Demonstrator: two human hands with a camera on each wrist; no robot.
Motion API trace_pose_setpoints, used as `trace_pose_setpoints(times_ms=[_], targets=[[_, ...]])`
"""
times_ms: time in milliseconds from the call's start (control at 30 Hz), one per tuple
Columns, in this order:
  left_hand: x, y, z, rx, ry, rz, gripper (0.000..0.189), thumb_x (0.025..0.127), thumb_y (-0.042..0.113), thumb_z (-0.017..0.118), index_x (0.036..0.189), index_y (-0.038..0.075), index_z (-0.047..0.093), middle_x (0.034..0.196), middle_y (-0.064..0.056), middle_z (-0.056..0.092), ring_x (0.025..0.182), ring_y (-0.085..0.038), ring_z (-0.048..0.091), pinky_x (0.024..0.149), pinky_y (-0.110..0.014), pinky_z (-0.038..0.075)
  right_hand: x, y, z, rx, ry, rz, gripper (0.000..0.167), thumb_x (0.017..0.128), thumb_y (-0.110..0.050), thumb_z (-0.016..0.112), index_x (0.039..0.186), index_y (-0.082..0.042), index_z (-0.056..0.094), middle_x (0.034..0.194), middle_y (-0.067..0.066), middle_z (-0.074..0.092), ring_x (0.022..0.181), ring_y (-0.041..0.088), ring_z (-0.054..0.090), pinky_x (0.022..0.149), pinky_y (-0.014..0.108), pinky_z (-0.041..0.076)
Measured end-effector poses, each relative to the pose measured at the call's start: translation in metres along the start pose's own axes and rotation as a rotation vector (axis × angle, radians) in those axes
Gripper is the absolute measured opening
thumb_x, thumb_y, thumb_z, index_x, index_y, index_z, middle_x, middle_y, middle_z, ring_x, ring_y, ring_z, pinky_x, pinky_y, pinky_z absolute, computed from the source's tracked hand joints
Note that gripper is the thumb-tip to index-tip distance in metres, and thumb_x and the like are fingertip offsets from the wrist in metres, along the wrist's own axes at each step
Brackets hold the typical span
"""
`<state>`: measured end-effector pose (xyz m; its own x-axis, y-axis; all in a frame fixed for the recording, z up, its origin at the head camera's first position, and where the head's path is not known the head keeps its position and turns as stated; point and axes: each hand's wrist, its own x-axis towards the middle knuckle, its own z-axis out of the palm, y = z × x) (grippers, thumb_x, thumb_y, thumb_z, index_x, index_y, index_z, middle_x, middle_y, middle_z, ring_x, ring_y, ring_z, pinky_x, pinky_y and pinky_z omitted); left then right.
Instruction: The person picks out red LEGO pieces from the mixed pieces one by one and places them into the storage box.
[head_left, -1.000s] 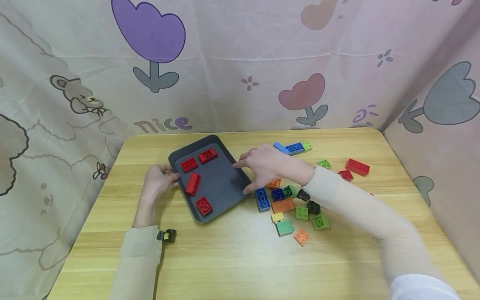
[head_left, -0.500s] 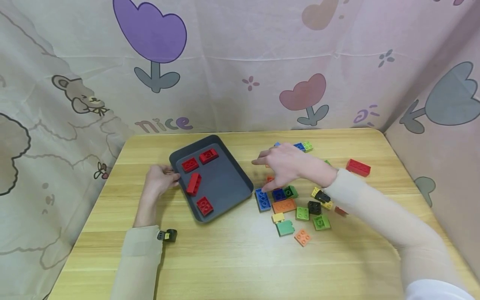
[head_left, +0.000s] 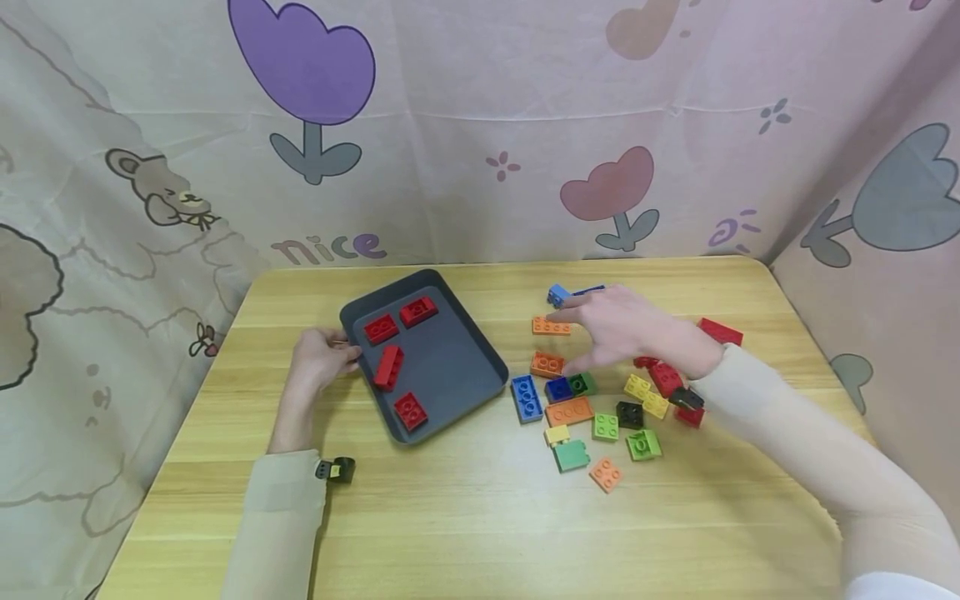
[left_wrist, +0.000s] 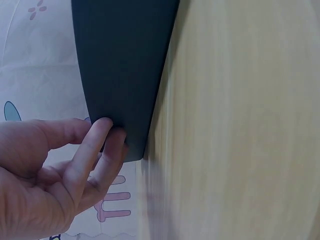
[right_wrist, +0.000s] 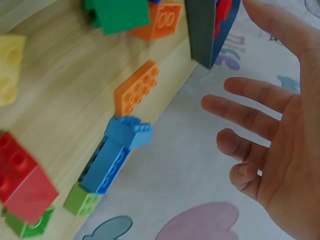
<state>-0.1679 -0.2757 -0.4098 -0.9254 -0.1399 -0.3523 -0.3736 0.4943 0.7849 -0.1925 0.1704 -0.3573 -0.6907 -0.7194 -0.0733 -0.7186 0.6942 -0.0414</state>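
Note:
A dark grey tray (head_left: pixel 457 379) lies slantwise on the table with several red bricks (head_left: pixel 387 367) spread inside it. My left hand (head_left: pixel 318 360) pinches its left rim; in the left wrist view, fingertips (left_wrist: pixel 104 123) press the outer wall and the thumb reaches over the rim. To the right, my right hand (head_left: pixel 618 325) hovers above the loose bricks with fingers apart, holding nothing. Nearest to it are an orange brick (head_left: pixel 548 364) and a flat orange brick (head_left: pixel 551 326). The right wrist view shows the spread hand (right_wrist: pixel 280 135) apart from the joined blue bricks (right_wrist: pixel 107 160).
Several loose bricks lie right of the tray, among them a blue brick (head_left: pixel 527 398), a black brick (head_left: pixel 629 414), a yellow brick (head_left: pixel 655 405) and a light green brick (head_left: pixel 643 445). A red brick (head_left: pixel 722 331) sits farther right. A printed curtain (head_left: pixel 465 192) hangs behind the table (head_left: pixel 450 533).
My right hand has moved right, from over the tray's right edge to above the loose bricks, uncovering several of them. The left hand and the tray have stayed in place.

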Motion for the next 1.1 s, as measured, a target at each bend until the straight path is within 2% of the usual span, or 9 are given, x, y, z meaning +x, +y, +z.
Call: trace_pose_setpoints(times_ms=[133,233,300,433,500,600,733,800,1100], targets=[[0.0,-0.001,0.0,-0.001,0.0,0.005,0.047,0.102,0.004,0.062,0.141,-0.02,0.051,0.135,-0.04,0.063,0.078,-0.004,0.071,0.075,-0.021,0.067,-0.012,0.01,0.0,0.022,-0.019,0.06,0.086,0.078,-0.07,0.081,0.144,-0.017,0.066,0.146,0.019,0.065,0.117,0.038,0.074,0.071,0.039,0.066],[-0.001,-0.001,0.0,-0.004,0.0,0.005,0.047,0.102,0.004,0.063,0.141,-0.02,0.051,0.135,-0.04,0.063,0.078,-0.004,0.071,0.074,-0.021,0.067,-0.02,0.018,0.001,0.029,-0.015,0.099,0.086,0.079,-0.072,0.08,0.145,-0.019,0.066,0.147,0.017,0.066,0.124,0.04,0.07,0.091,0.053,0.066],[-0.001,-0.002,-0.001,-0.006,0.0,0.002,0.047,0.102,0.004,0.063,0.142,-0.02,0.051,0.135,-0.04,0.063,0.078,-0.004,0.071,0.074,-0.02,0.067,-0.025,0.024,0.001,0.033,-0.002,0.111,0.083,0.08,-0.07,0.08,0.145,-0.021,0.066,0.145,0.017,0.067,0.125,0.041,0.069,0.096,0.057,0.064],[-0.001,-0.002,-0.001,-0.006,-0.002,-0.003,0.047,0.103,0.004,0.063,0.142,-0.02,0.051,0.136,-0.04,0.063,0.079,-0.005,0.072,0.073,-0.02,0.067,-0.035,0.034,0.004,0.036,0.024,0.119,0.078,0.081,-0.067,0.082,0.145,-0.024,0.065,0.142,0.016,0.069,0.121,0.04,0.071,0.095,0.059,0.063],[-0.001,-0.001,0.0,-0.008,-0.002,-0.003,0.047,0.103,0.004,0.063,0.142,-0.019,0.051,0.136,-0.039,0.063,0.08,-0.005,0.072,0.073,-0.02,0.067,-0.041,0.037,0.006,0.037,0.036,0.132,0.078,0.08,-0.065,0.083,0.144,-0.023,0.066,0.14,0.015,0.071,0.109,0.034,0.076,0.092,0.057,0.064],[-0.001,0.0,0.0,-0.007,-0.003,-0.006,0.047,0.103,0.004,0.063,0.142,-0.019,0.051,0.136,-0.039,0.062,0.081,-0.006,0.072,0.073,-0.02,0.067,-0.049,0.043,0.01,0.033,0.036,0.176,0.079,0.079,-0.064,0.085,0.142,-0.022,0.067,0.138,0.014,0.072,0.089,0.023,0.075,0.072,0.043,0.063],[-0.002,0.001,0.001,-0.008,0.001,-0.005,0.047,0.103,0.004,0.062,0.142,-0.019,0.052,0.136,-0.039,0.063,0.082,-0.006,0.072,0.075,-0.02,0.067,-0.058,0.048,0.015,0.022,0.036,0.224,0.078,0.077,-0.063,0.086,0.139,-0.018,0.069,0.136,0.015,0.072,0.09,0.025,0.075,0.054,0.028,0.049],[-0.002,0.0,0.001,-0.01,0.002,-0.004,0.046,0.103,0.004,0.062,0.142,-0.019,0.052,0.136,-0.039,0.063,0.082,-0.006,0.072,0.075,-0.02,0.067,-0.063,0.05,0.016,0.014,0.035,0.238,0.079,0.076,-0.063,0.086,0.138,-0.017,0.07,0.135,0.015,0.072,0.094,0.028,0.076,0.053,0.028,0.048],[0.0,0.0,0.001,-0.012,0.005,-0.009,0.047,0.103,0.004,0.062,0.142,-0.018,0.052,0.137,-0.038,0.063,0.08,-0.004,0.071,0.076,-0.02,0.067,-0.073,0.058,0.026,0.052,-0.017,0.305,0.081,0.075,-0.061,0.089,0.138,-0.014,0.07,0.134,0.014,0.072,0.078,0.017,0.065,0.051,0.025,0.043]])
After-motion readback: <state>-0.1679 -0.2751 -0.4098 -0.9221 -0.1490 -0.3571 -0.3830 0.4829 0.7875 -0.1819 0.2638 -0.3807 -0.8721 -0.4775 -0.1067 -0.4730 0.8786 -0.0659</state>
